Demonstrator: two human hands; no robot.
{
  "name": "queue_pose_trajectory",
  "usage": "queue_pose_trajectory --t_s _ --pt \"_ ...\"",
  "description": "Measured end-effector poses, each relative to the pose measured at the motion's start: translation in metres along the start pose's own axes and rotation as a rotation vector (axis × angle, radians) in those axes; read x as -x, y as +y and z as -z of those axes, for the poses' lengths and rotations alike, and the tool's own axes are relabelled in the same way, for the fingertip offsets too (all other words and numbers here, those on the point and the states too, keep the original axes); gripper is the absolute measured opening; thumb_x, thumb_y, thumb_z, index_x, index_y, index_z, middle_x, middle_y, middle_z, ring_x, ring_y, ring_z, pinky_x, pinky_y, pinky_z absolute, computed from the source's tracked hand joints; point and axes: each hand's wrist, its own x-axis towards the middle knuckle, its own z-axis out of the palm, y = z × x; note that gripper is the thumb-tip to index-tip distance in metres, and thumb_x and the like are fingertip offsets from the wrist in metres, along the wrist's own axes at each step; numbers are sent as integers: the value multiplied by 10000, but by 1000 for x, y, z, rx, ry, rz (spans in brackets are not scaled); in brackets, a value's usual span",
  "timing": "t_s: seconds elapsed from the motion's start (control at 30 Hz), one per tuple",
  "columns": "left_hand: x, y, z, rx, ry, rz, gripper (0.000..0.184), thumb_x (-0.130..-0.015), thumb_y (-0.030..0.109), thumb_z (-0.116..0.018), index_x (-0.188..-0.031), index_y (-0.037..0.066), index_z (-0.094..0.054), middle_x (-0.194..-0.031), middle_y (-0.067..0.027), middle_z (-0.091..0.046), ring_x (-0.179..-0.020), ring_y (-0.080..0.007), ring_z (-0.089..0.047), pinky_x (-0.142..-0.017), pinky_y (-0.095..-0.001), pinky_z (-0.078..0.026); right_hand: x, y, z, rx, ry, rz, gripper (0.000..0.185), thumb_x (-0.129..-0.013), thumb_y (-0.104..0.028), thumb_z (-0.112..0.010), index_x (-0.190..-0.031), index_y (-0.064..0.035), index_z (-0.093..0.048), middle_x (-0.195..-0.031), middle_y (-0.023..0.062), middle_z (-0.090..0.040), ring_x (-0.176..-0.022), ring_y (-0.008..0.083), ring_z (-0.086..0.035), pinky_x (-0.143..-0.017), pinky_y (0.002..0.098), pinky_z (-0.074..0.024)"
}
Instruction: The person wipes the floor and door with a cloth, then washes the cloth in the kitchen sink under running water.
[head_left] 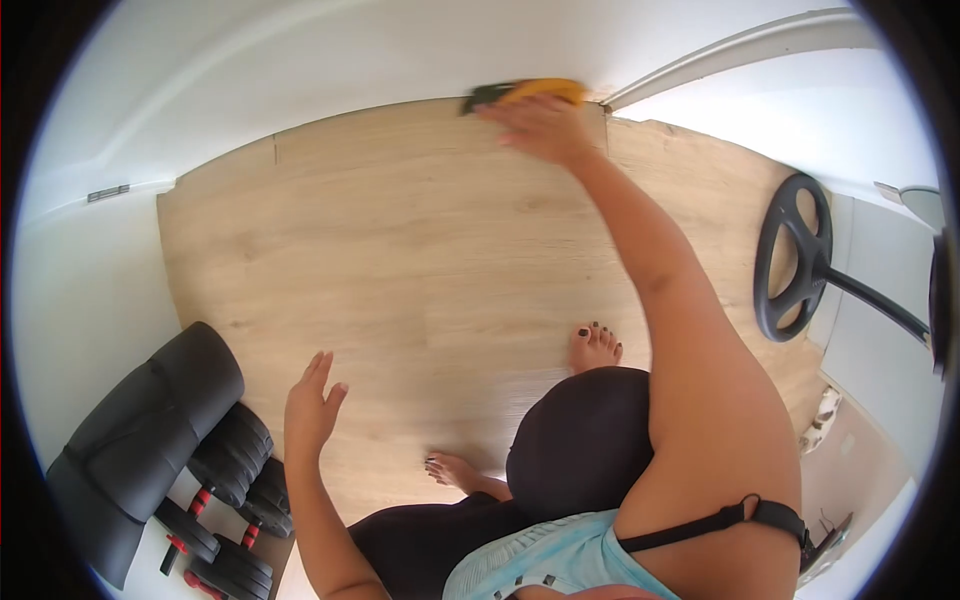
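Note:
My right hand [540, 127] reaches far forward and presses on a flat yellow and dark green thing [555, 91], which looks like a cleaning pad or cloth. It is smeared by motion and partly covered by my fingers, so its exact kind is unclear. It lies where the wood-look floor [420, 220] meets the white surface [360, 50] ahead. My left hand [315, 405] hovers over the floor at the lower left, thumb apart and fingers stretched, holding nothing.
Black dumbbells [230, 455] with red parts sit at the lower left beside a black padded piece [150, 430]. On the right stands a dark round base [765, 260] with a pole. A white frame [740, 50] edges the upper right. My bare feet [595, 348] are on the floor.

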Motion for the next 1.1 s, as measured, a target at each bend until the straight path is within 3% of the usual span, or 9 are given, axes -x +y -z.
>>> queue_pose_trajectory --t_s 0.07,0.27,0.4,0.57,0.67,0.77,0.83,0.97,1.1 --pt "3 -6 -5 20 -17 -1 468 -830 168 -619 -1255 6 -508 -1309 -225 -485 -1181 -379 -486 -970 -402 -413 48 46 -4 158 11 -158 596 -865 -550 -396 -1424 -369 -296 -1296 -77 -532 -1173 125 -492 -1025 311 -349" --pt "-11 -10 -16 -43 -71 -44 458 -834 158 -609 -1255 9 -509 -1306 -229 -486 -1187 -374 -485 -971 -399 -413 57 60 23 783 598 -161 671 -807 -80 -509 -1410 -328 -354 -902 -126 -518 -950 54 -506 -982 258 -363" --pt "-32 9 -14 -30 -79 -54 452 -837 155 -604 -1258 21 -511 -1306 -225 -488 -1189 -371 -484 -972 -401 -413 24 49 16 551 851 -209 507 -845 -186 -544 -1344 -206 -457 -1346 -25 -467 -1213 194 -444 -1033 407 -323" --pt "-42 18 -22 -76 -102 -109 459 -838 156 -606 -1268 35 -505 -1313 -212 -488 -1193 -363 -483 -973 -401 -412 9 -5 -49 -361 687 -767 648 -910 -193 -495 -1431 7 -166 -1489 255 -138 -1396 371 -148 -1107 456 -206" --pt "-44 20 -24 -61 -104 -114 462 -844 167 -601 -1277 44 -500 -1317 -205 -487 -1198 -356 -481 -978 -399 -408 -36 -33 -33 -950 1259 -974 641 -897 -126 -469 -1439 3 -152 -1491 223 -154 -1387 331 -185 -1115 393 -187" --pt "-39 24 -25 -43 -108 -89 461 -848 169 -599 -1279 39 -498 -1315 -206 -488 -1199 -354 -482 -983 -398 -405 -52 -40 -2 -1826 1250 -1124 576 -878 -78 -425 -1413 -11 -223 -1391 172 -334 -1296 258 -336 -1070 357 -253" --pt "-43 24 -26 -89 -142 -88 461 -850 164 -596 -1279 30 -494 -1315 -209 -487 -1203 -355 -478 -988 -397 -401 -37 -37 25 -2404 1003 -1268 263 -846 -82 -504 -1108 -61 -513 -960 49 -530 -850 158 -495 -725 294 -431" --pt "-44 31 -24 -40 -134 -77 460 -854 165 -593 -1280 22 -492 -1317 -213 -482 -1209 -356 -472 -993 -395 -397 -34 -37 24 -2035 1200 -1035 186 -835 -76 -485 -1004 -67 -561 -895 30 -558 -834 163 -530 -685 298 -443" --pt "-43 26 -18 -55 -103 -81 458 -861 169 -584 -1285 26 -488 -1324 -210 -477 -1219 -355 -463 -998 -391 -392 -24 -17 17 -2343 1154 -1313 167 -788 -87 -524 -948 -65 -567 -860 64 -563 -802 203 -548 -673 300 -456"
